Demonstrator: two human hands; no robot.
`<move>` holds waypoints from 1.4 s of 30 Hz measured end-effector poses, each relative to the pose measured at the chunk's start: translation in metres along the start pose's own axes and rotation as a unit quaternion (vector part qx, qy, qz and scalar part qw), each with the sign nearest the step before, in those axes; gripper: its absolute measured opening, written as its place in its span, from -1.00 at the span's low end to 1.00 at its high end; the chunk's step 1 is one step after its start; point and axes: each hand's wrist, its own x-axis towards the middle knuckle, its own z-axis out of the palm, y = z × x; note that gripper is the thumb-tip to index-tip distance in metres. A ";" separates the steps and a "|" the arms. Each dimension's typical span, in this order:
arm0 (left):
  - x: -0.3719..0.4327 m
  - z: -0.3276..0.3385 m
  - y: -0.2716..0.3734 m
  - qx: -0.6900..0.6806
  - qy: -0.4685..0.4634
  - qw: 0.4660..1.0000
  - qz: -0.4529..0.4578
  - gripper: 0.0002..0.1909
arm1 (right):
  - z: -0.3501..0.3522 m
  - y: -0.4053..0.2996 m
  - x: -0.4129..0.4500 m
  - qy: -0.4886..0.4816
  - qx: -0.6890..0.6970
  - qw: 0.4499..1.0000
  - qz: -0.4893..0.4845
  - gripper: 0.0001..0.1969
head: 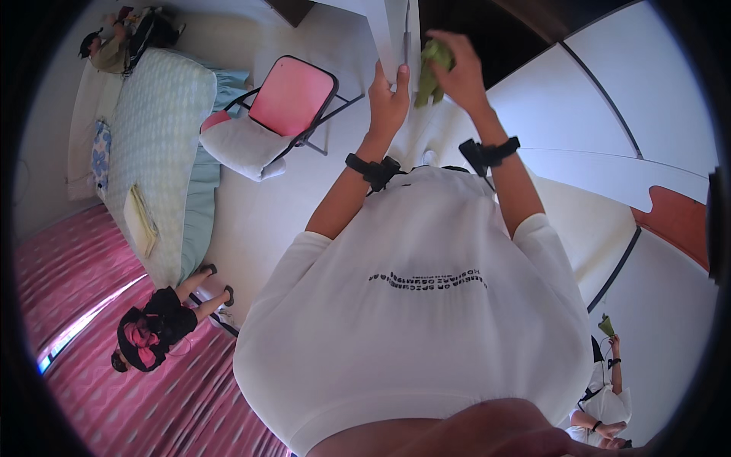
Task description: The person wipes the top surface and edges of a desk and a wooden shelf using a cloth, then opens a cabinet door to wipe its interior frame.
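My left hand [389, 105] grips the lower end of a white door panel [374, 25], with the thumb on one side and the fingers on the other. Close to that panel's edge, my right hand [461, 68] holds a crumpled green cloth [431, 74], part of which hangs below the fingers. The right hand looks slightly blurred. Beyond the cloth is a dark opening [485, 34], whose inside I cannot make out. Each wrist carries a black strap with a small device.
A pink folding chair [294, 94] stands left, a pale cushion or cover [245, 143] on it. Behind it is a bed [160, 125] with a teal skirt. One person [154, 331] is by pink curtains [74, 274], another [114, 51] beyond the bed. White panels [571, 97] rise at right.
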 end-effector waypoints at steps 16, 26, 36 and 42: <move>0.020 -0.014 0.014 0.047 -0.160 0.986 0.023 -0.56 | -0.011 -0.027 -0.007 -0.023 0.288 0.954 0.076 -0.66; 0.046 -0.021 -0.017 0.196 -0.293 0.916 0.191 -0.38 | 0.027 -0.011 0.034 0.100 0.219 0.969 0.048 -0.56; 0.070 -0.040 -0.050 0.172 -0.385 0.870 0.256 0.06 | 0.011 -0.119 -0.008 0.161 0.242 0.957 0.013 -0.59; 0.080 -0.060 -0.030 0.069 -0.427 0.880 0.195 0.09 | 0.070 -0.140 0.018 0.252 0.102 0.962 -0.018 -0.29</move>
